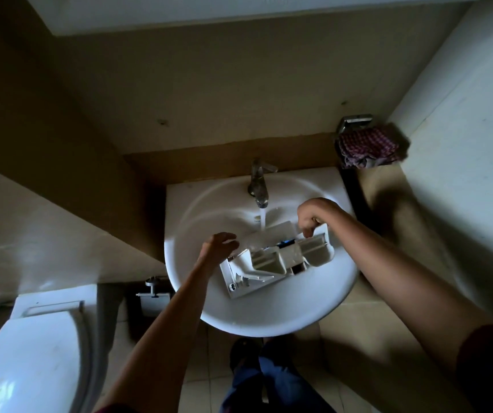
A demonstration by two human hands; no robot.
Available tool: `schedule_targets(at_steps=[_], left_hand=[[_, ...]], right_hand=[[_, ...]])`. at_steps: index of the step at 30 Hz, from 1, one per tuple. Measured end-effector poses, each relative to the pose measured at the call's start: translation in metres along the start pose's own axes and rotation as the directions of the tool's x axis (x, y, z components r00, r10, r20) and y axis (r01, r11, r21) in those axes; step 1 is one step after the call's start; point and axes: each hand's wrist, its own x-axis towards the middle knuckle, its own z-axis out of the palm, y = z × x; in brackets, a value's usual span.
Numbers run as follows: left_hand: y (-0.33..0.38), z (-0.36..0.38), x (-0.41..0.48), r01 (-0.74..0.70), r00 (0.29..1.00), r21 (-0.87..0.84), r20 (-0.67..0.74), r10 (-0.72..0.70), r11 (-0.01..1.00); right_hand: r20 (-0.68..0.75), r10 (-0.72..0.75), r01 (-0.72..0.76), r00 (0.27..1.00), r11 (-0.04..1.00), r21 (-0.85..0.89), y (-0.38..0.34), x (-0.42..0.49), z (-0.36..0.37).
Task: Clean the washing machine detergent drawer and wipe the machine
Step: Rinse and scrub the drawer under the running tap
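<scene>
The white detergent drawer point(272, 260) lies in the white sink point(209, 308), with its front panel toward the near left. Water runs from the metal tap point(258, 183) onto the drawer's far end. My left hand point(218, 245) is at the drawer's left edge, fingers loosely curled over it; whether it grips the drawer is unclear. My right hand point(310, 217) is over the drawer's far right corner with fingers curled, and seems to pinch something small, possibly a brush, though it is too dim to tell.
A checkered cloth point(369, 147) hangs on a metal holder at the back right wall. A toilet point(28, 353) with its lid shut stands at the near left. A tiled ledge runs behind the sink. My feet stand on the tiled floor under the sink.
</scene>
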Motion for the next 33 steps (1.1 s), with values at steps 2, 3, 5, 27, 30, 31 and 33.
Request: schedule_targets(at_steps=[2,3,5,27,30,31,33], left_hand=[[-0.001,-0.001,-0.003,0.022,1.0,-0.109,-0.003,-0.023,0.994],[-0.003,0.0,-0.001,0.04,0.999,-0.154,0.003,-0.04,0.987],[0.001,0.0,-0.006,0.107,0.994,-0.222,0.008,-0.108,0.969],[0.019,0.009,-0.006,0.559,0.801,-0.172,0.366,-0.474,0.811],[0.016,0.007,-0.004,0.565,0.792,-0.107,0.349,-0.502,0.818],[0.016,0.007,-0.004,0.559,0.794,-0.095,0.347,-0.499,0.824],[0.019,0.006,-0.008,0.552,0.804,-0.113,0.336,-0.491,0.826]], right_hand=[[0.024,-0.008,0.007,1.0,0.999,0.052,0.001,-0.002,-0.001],[0.04,-0.015,0.011,0.999,0.996,0.09,0.001,-0.001,0.0],[0.064,-0.035,0.024,0.997,0.987,0.16,0.002,0.002,0.002],[-0.055,-0.17,0.152,0.984,0.638,0.754,-0.023,0.033,-0.008],[0.002,-0.286,0.093,0.958,0.318,0.944,-0.034,0.044,0.001],[-0.002,-0.299,0.064,0.954,0.197,0.978,-0.037,0.045,0.004],[-0.029,-0.278,0.031,0.96,0.001,1.0,-0.043,0.048,0.012]])
